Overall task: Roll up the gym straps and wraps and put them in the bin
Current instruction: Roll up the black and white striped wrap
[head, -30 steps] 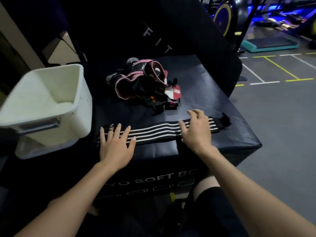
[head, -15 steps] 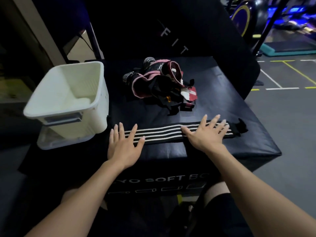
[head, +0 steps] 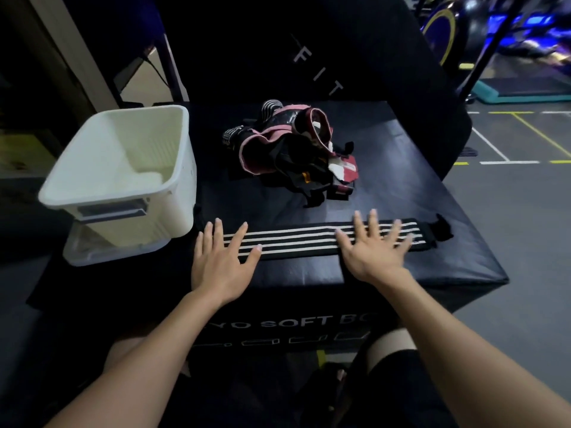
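Both hands flat on the striped wrap.
Left hand (head: 221, 261) and right hand (head: 375, 248) press wrap (head: 296, 239), fingers spread, gripping nothing; bin (head: 117, 180) left, strap pile (head: 290, 152) behind, on box (head: 401, 186).

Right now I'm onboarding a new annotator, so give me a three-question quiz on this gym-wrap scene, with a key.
1. True or false: the striped wrap is already rolled up.
2. Multiple choice: where does the white bin stand relative to the striped wrap? A) off its left end B) off its right end C) on top of it
3. Short answer: how do the left hand and right hand lie on the wrap?

Key
1. False: it lies flat, stretched along the near edge of the black soft box.
2. A.
3. Both flat, fingers spread, one pressing each end; the pink and black strap pile sits untouched behind.
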